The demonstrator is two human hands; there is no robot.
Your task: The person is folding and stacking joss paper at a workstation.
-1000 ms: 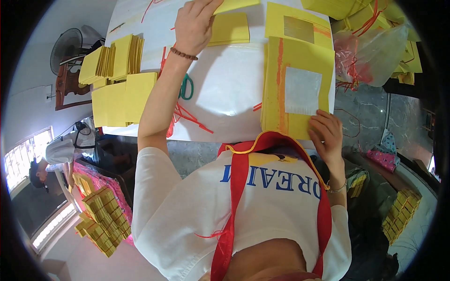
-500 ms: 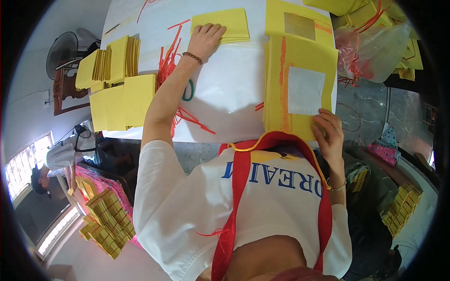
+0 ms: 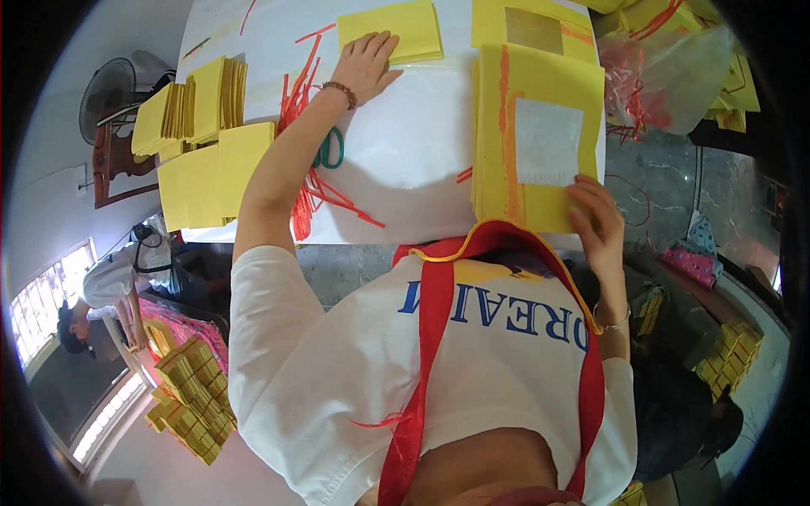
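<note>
My left hand (image 3: 368, 69) rests with its fingers flat on the near left part of a small stack of yellow paper (image 3: 403, 32), thumb apart on the white table. At the right edge of a larger stack of yellow sheets (image 3: 540, 80), my right hand (image 3: 601, 218) has its fingertips on the paper, with thumb and fingers apart. The top sheet bears an orange stripe and a pale silvery square (image 3: 548, 142). Red strips (image 3: 302, 207) lie in a bundle beside my left forearm, partly hidden by it. Green scissor handles (image 3: 336, 148) show next to that forearm.
Stacks of folded yellow paper (image 3: 194, 181) stand on the table's left side. A clear plastic bag (image 3: 679, 80) sits at the far right among more yellow bundles. A fan (image 3: 108, 91) is at the left. Another person (image 3: 114, 282) handles yellow bundles (image 3: 198, 388) at lower left.
My left hand has shifted toward the near left on the small stack, its fingers straighter and thumb farther out. My right hand stays at the large stack's edge, its fingers slightly looser.
</note>
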